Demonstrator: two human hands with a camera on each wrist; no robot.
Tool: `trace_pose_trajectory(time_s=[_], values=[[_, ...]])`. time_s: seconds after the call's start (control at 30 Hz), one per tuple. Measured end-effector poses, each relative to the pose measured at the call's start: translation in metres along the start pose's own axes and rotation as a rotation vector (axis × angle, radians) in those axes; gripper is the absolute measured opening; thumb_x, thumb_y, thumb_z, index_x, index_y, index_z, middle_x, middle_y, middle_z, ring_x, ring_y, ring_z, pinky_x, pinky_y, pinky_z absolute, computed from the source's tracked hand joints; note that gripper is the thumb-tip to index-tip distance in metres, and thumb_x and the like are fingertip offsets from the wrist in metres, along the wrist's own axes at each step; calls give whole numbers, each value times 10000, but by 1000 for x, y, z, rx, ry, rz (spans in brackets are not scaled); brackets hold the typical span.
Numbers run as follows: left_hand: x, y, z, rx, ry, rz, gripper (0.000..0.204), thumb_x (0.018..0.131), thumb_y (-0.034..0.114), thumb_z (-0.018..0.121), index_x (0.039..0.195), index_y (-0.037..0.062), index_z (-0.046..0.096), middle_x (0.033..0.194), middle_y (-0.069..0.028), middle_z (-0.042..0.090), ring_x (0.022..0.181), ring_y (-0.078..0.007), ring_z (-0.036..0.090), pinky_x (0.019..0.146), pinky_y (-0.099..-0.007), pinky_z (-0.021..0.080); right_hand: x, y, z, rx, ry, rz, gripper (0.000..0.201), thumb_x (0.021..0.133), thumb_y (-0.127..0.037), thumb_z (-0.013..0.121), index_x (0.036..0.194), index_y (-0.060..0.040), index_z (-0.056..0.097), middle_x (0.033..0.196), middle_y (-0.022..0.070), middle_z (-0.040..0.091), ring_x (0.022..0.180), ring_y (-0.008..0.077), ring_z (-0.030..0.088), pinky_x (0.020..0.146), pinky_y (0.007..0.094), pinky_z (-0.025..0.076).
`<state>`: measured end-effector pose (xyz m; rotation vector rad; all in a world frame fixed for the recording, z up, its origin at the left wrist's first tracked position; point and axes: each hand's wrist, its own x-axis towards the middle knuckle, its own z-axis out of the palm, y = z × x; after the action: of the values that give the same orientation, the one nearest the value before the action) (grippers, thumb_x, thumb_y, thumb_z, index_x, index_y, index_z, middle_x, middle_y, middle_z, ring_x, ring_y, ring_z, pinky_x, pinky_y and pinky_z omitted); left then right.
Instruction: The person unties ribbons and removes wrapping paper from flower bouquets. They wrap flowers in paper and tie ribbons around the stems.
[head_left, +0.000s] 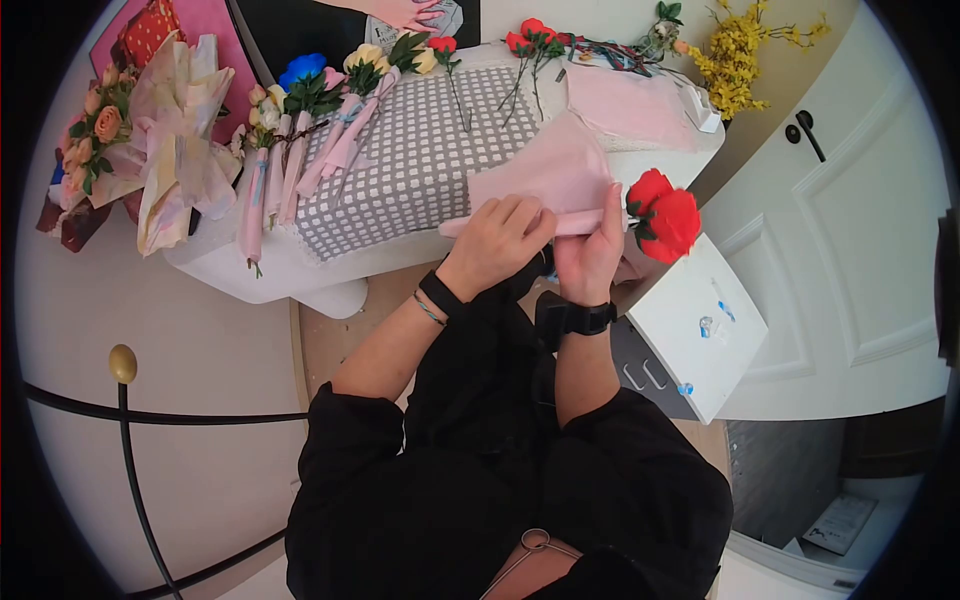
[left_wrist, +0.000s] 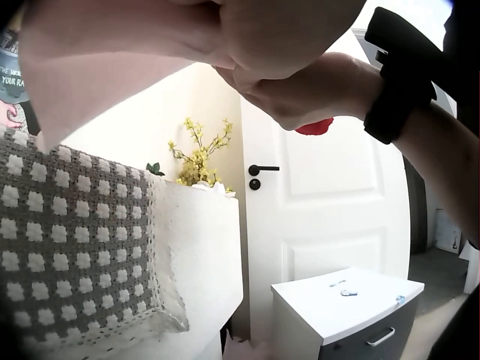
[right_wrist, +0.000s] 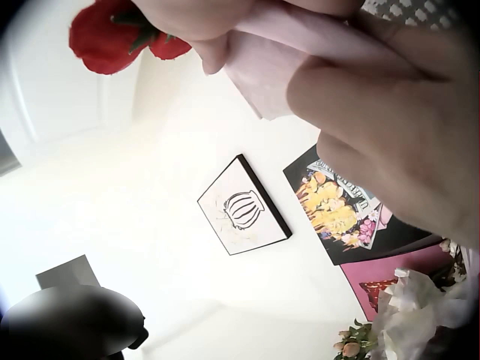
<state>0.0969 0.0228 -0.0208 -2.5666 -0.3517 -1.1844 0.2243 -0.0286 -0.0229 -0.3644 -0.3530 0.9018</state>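
In the head view, pink wrapping paper [head_left: 545, 170] is rolled into a narrow tube along its lower edge, with a loose flap standing up behind. Two red roses [head_left: 668, 218] stick out of the tube's right end, their stems running into it. My left hand [head_left: 495, 240] grips the tube left of its middle, fingers curled over the paper. Close to the blooms, my right hand [head_left: 588, 250] holds the tube's right end across its palm. The right wrist view shows the pink roll [right_wrist: 322, 37] between both hands, the roses [right_wrist: 112, 37] beyond.
A table with a grey-and-white checked cloth [head_left: 400, 150] stands ahead. Several pink-wrapped flowers [head_left: 290, 165] lie on its left, loose red roses [head_left: 535, 38] and pink sheets [head_left: 630, 105] at the back. A white-topped drawer cabinet [head_left: 690, 330] stands at right near a door [head_left: 840, 230].
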Motion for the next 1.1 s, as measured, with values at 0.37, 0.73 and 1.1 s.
trace_pose_trajectory(time_s=[0.37, 0.73, 1.1], values=[[1, -7, -13, 69, 8, 18, 210, 704, 113, 604, 907, 58, 605, 746, -20, 508, 691, -163, 545, 607, -287, 428, 0, -9, -6, 56, -236, 128, 351, 992, -261, 464, 1246, -20, 487, 1200, 99, 573, 1121, 223, 549, 970, 387, 435], [-29, -32, -18, 188, -158, -52, 149, 760, 106, 559, 903, 74, 580, 794, -29, 527, 777, -176, 547, 724, -333, 431, 5, -14, -9, 33, -16, 23, 395, 1000, -336, 433, 1234, -23, 494, 1232, 91, 561, 1153, 207, 533, 1002, 378, 428], [-17, -27, -28, 297, -117, -137, 301, 766, 101, 605, 1066, 86, 593, 957, -18, 548, 958, -170, 546, 922, -432, 351, 7, -14, -4, 32, 41, -85, 386, 998, -324, 443, 1234, -23, 495, 1238, 89, 558, 1163, 205, 528, 1009, 375, 425]])
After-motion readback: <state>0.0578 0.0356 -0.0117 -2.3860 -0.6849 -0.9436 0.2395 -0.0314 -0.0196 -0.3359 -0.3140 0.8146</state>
